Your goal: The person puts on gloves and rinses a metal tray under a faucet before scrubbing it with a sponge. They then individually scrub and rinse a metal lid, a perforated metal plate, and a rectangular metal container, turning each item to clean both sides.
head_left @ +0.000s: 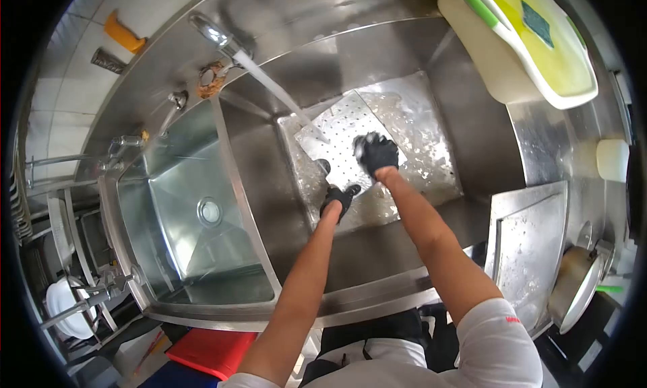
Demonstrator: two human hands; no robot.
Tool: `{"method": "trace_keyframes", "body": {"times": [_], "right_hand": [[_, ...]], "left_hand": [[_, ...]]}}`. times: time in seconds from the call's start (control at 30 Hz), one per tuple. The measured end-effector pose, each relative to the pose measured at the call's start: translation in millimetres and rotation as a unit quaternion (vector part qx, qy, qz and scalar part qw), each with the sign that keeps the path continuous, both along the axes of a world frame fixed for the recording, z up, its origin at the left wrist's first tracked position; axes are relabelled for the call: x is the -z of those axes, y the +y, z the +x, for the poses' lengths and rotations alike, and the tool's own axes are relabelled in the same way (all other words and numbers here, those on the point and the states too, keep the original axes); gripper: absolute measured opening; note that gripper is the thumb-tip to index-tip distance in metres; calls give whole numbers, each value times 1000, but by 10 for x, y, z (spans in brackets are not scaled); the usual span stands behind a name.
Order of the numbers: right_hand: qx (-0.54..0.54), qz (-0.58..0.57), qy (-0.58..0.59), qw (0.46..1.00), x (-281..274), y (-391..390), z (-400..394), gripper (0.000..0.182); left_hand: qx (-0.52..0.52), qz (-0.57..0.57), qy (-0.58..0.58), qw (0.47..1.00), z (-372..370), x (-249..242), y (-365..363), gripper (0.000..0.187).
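Observation:
A perforated metal plate (337, 128) lies tilted inside the right-hand sink basin, covered with small dark holes. My left hand (340, 199), in a black glove, grips the plate's near edge, thumb on top. My right hand (379, 153), also gloved in black, presses down on the plate's right part, closed over a small silvery wad that looks like a scourer; most of it is hidden under the fingers. From the tap (214, 34), a stream of water (276, 88) runs onto the plate. Wet, shiny metal shows around it on the basin floor.
A second basin (182, 206) with a drain (209, 211) is on the left. At upper right stands a white tub (482, 58) of yellow liquid with a green pad (537, 24). A metal panel (529, 246) and a pot (576, 287) are at right.

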State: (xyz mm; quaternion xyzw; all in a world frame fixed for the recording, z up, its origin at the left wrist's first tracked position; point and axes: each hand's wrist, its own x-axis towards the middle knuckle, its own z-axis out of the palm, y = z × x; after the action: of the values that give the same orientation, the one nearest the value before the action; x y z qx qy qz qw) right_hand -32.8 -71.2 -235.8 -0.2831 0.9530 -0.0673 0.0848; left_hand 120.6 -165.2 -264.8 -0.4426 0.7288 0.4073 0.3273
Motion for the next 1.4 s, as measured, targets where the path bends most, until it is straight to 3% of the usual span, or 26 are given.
{"method": "trace_keyframes", "body": {"times": [0.03, 0.1, 0.2, 0.23, 0.37, 0.4, 0.43, 0.47, 0.5, 0.57, 0.6, 0.67, 0.8, 0.87, 0.93, 0.97, 1.0, 1.03, 1.1, 1.13, 1.2, 1.23, 1.27, 1.3, 1.33, 1.4], "right_hand": [[18, -41, -59, 997, -273, -115, -199, 28], [37, -58, 27, 997, -91, -452, -503, 28], [-23, -178, 189, 965, 11, -866, -608, 43], [-42, -84, 118, 989, -39, -1004, -580, 51], [-105, 36, 117, 987, -158, -1159, -185, 59], [-134, 9, 73, 988, -389, -1062, -36, 57], [-107, -99, 68, 987, -242, -1017, 117, 54], [-125, -100, 59, 985, -196, -915, 224, 52], [-142, -102, 49, 983, -183, -805, 315, 50], [-172, -128, 13, 977, -334, -478, 343, 47], [-165, -108, 30, 980, -302, -299, 296, 47], [-143, -113, 100, 978, -134, 50, 136, 48], [-32, -158, 119, 980, -180, 51, -96, 52], [-2, -176, 136, 975, -125, -123, -103, 56], [28, -119, 93, 988, -320, -198, 101, 66], [50, -103, 79, 990, -416, -229, 264, 71], [-34, -61, 44, 997, -476, -180, 406, 74], [-109, -17, 11, 994, -525, -77, 510, 77], [-197, -74, -2, 978, -463, 154, 644, 74], [-221, -73, -1, 973, -455, 245, 632, 70], [-218, -85, -10, 972, -401, 452, 512, 69], [-229, -93, -16, 969, -445, 544, 465, 69], [-142, -66, -14, 988, -491, 631, 398, 68], [-49, -74, 63, 994, -426, 672, 364, 67], [51, -80, -12, 995, -424, 665, 224, 67], [227, -115, -132, 958, -366, 614, 12, 64]], "left_hand": [[-6, -12, -3, 1000, -10, -18, 5, 105], [-19, -18, -20, 999, -47, -186, 20, 107], [-4, -32, -26, 999, 5, -169, 43, 108], [-13, -10, -6, 1000, 14, -153, 25, 107], [-1, 14, -4, 1000, 15, -63, 6, 99], [0, 17, -3, 1000, 92, 247, -4, 99], [40, 5, 60, 997, 169, 735, -12, 94], [81, -8, 122, 989, 214, 989, -2, 89], [83, -5, 122, 989, 200, 844, -20, 89], [280, 34, 32, 959, 51, 258, -118, 84], [283, 36, 31, 958, -17, -111, -69, 84], [53, 57, -65, 995, -120, -680, 41, 96], [10, 30, -74, 997, -47, -361, 35, 109], [25, 28, -83, 996, -31, -234, 3, 108], [38, 27, -92, 995, 39, -127, 3, 108], [-23, 80, -77, 994, 100, -123, -12, 97], [-78, 130, -59, 987, 121, -98, -49, 88], [-62, 128, -56, 988, 224, 11, -83, 88], [-137, 236, -72, 959, 554, 255, -125, 69], [-127, 235, -83, 960, 628, 107, -82, 69], [-258, 309, -116, 908, 693, -206, -150, 58], [-246, 302, -125, 913, 796, -153, -266, 58], [-270, 289, -121, 911, 824, -81, -401, 56], [-295, 280, -112, 907, 783, 24, -505, 55], [-287, 280, -111, 909, 666, 52, -570, 55], [-379, 227, 13, 897, 485, 77, -762, 42]]}}
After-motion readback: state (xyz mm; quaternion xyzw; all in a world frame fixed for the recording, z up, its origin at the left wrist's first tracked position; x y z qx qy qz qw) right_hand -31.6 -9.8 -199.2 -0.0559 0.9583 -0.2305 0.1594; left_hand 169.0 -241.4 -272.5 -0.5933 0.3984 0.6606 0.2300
